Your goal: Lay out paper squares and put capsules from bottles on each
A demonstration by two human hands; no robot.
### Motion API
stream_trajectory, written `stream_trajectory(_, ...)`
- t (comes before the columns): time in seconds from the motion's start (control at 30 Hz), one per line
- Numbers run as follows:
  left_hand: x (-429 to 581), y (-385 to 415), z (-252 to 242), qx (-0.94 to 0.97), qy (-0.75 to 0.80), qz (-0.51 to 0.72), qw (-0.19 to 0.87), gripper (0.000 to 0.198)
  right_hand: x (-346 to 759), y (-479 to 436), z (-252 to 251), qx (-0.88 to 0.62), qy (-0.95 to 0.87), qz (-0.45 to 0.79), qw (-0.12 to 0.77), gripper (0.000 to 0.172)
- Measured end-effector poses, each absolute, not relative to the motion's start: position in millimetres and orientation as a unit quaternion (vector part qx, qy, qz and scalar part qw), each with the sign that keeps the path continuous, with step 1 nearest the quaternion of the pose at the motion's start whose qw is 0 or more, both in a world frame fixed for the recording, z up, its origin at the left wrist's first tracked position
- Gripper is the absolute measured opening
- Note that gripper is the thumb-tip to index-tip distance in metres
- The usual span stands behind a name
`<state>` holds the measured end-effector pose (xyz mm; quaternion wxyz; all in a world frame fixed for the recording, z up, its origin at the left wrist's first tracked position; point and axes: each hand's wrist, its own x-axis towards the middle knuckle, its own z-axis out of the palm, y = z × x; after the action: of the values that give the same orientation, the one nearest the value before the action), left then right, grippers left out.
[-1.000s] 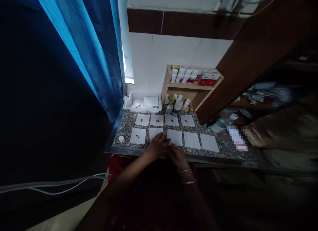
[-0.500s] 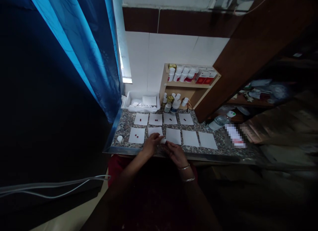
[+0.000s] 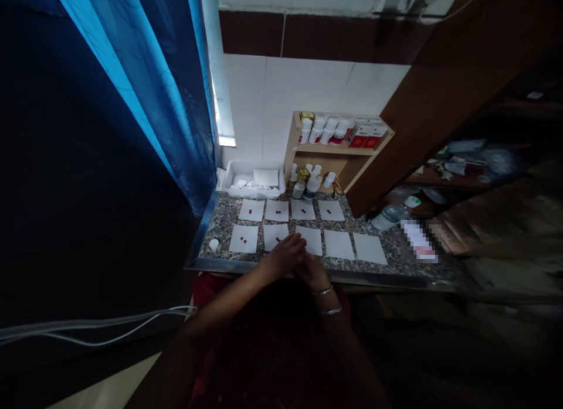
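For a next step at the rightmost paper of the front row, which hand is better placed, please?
Probably the right hand, which is nearer to that rightmost paper; the left hand lies farther left.

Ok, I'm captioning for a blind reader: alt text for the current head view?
A left hand and right hand meet near the front edge of a speckled counter, hiding anything between them. Red pills lie on some of nine white papers; behind stand a white tray and wooden shelf with bottles and boxes.
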<state>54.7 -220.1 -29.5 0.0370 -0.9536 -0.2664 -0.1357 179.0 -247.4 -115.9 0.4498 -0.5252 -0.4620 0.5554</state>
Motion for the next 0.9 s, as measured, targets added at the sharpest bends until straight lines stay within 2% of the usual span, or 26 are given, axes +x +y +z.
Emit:
stream_trajectory(0.23, 51, -205, -17, -0.943, -0.294, -0.151, 0.038, 0.015, 184, -231, -93, -0.472, -0.323, 0.655, 0.495, 0.018)
stream_trajectory(0.47, 54, -205, -4, -0.942, -0.291, -0.165, 0.014, 0.018, 184, -233, -75, -0.460, -0.324, 0.639, 0.525, 0.022)
stream_trajectory(0.63, 53, -193, -19, -0.940, -0.315, -0.130, -0.032, 0.017, 183, -225, -87, -0.476, -0.326, 0.652, 0.492, 0.020)
stream_trajectory(0.9, 43, -186, -58, -0.864, -0.411, -0.260, -0.129, 0.038, 199, -226, -82, -0.419, -0.249, 0.711, 0.507, 0.030)
